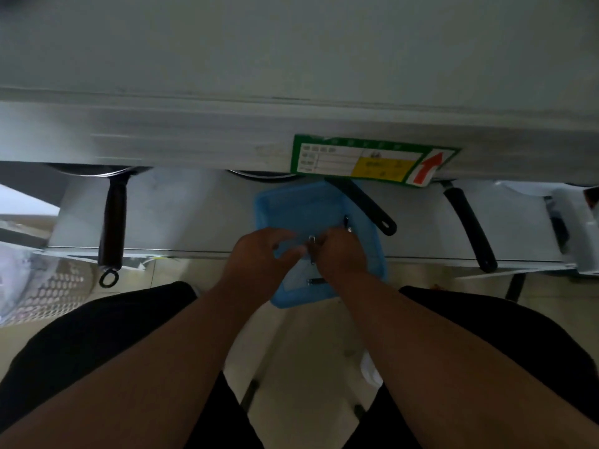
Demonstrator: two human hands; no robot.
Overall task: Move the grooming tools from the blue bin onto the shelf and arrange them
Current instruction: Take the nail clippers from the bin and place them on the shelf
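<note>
- Left hand [259,251] and right hand [340,254]: together over the shallow blue plastic bin [275,202]; right fingers pinch a small metal grooming tool [311,244], left fingers curled, apparently empty.
- Further small metal tools [315,281] lie inside the bin.
- Grey metal shelf [291,53] above: bare in view; judged early, transfer mostly outstanding.

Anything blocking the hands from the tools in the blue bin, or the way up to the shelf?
Nothing blocks the hands: the left hand and right hand are already inside the blue bin, at a small metal tool. On the way up, the shelf's front edge overhangs the bin's far side, so tools must come out toward the person first.
</note>
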